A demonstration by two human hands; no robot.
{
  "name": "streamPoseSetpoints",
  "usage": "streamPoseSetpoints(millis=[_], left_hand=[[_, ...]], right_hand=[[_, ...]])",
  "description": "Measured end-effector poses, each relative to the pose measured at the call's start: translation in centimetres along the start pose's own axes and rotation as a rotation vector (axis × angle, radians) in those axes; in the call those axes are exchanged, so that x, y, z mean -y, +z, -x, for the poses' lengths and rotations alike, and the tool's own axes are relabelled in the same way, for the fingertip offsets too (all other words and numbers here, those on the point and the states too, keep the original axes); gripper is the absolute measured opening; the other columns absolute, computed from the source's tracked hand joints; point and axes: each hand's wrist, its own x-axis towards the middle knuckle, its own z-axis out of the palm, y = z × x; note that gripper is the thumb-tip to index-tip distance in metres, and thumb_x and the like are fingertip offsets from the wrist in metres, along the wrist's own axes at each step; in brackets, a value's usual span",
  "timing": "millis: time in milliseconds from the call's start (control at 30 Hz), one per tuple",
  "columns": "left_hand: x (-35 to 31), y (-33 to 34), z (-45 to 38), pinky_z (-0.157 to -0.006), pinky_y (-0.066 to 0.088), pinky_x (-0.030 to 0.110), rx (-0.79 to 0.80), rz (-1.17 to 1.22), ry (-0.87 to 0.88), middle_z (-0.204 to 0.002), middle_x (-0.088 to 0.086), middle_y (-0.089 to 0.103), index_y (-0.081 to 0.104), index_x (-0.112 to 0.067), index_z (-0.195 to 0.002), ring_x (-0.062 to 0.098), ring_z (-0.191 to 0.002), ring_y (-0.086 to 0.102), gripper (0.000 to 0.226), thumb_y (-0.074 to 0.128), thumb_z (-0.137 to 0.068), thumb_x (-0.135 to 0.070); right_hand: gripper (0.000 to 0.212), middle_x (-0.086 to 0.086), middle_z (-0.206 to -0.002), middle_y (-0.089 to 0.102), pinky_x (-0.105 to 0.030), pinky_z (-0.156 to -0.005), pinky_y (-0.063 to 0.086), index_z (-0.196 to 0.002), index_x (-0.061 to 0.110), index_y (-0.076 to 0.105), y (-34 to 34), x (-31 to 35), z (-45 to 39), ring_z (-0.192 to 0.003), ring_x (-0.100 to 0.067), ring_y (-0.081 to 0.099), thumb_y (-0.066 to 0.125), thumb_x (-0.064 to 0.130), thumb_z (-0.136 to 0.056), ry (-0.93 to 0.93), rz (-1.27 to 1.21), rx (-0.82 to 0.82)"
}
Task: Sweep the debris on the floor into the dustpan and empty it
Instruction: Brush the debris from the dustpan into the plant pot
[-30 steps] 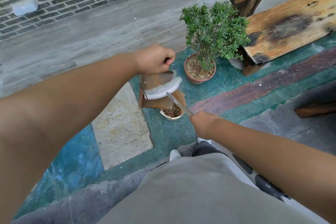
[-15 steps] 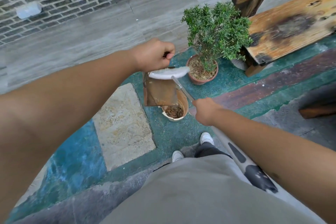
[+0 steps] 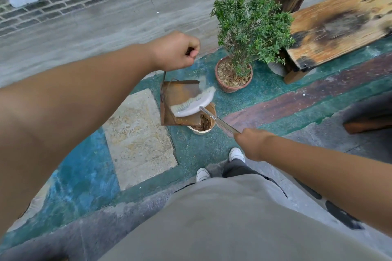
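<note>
Holding dustpan [image 3: 180, 101] handle in closed left hand [image 3: 175, 51] grip, right hand [image 3: 251, 143] fisted on brush [image 3: 194, 103] handle

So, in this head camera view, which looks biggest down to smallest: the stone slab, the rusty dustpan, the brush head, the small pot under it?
1. Stone slab
2. Rusty dustpan
3. Brush head
4. Small pot, though partly hidden, so its rank against the brush head is unsure.

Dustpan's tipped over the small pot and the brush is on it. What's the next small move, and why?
Probably draw the brush down the dustpan toward the small pot: the right hand has its bristles on the tilted pan, whose lower edge overhangs the pot already holding debris.
</note>
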Motion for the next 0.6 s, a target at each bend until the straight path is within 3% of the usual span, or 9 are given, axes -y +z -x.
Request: streamPoseSetpoints(millis=[133, 400, 600], left_hand=[[0.7, -0.6, -0.1, -0.067, 0.036, 0.025, -0.04, 0.01, -0.031, -0.078, 0.008, 0.058, 0.052, -0.013, -0.079, 0.024, -0.072, 0.049, 0.013, 0.056, -0.082, -0.002], [0.5, -1.0, -0.1, -0.064, 0.036, 0.028, 0.003, -0.052, 0.003, -0.071, 0.007, 0.053, 0.05, -0.014, -0.076, 0.026, -0.068, 0.045, 0.014, 0.054, -0.081, -0.002], [0.5, -1.2, 0.1, -0.061, 0.034, 0.026, -0.002, -0.085, 0.037, -0.067, 0.007, 0.052, 0.05, -0.013, -0.076, 0.025, -0.064, 0.043, 0.013, 0.053, -0.082, -0.002]], right_hand=[[0.036, -0.014, -0.112, 0.06, -0.037, -0.067, 0.046, -0.124, 0.006, 0.051, 1.3, -1.4, 0.5, -0.099, -0.033, 0.064, 0.048, 0.002, -0.088, 0.01, 0.036, 0.027], [0.037, -0.014, -0.116, 0.059, -0.037, -0.074, 0.049, -0.126, 0.008, 0.051, 2.4, -4.0, 1.2, -0.104, -0.033, 0.063, 0.044, 0.002, -0.09, 0.08, 0.023, 0.033], [0.041, -0.015, -0.109, 0.058, -0.032, -0.065, 0.048, -0.129, 0.011, 0.051, 1.9, -4.4, 1.7, -0.096, -0.032, 0.063, 0.043, 0.005, -0.089, 0.141, -0.105, 0.017]])
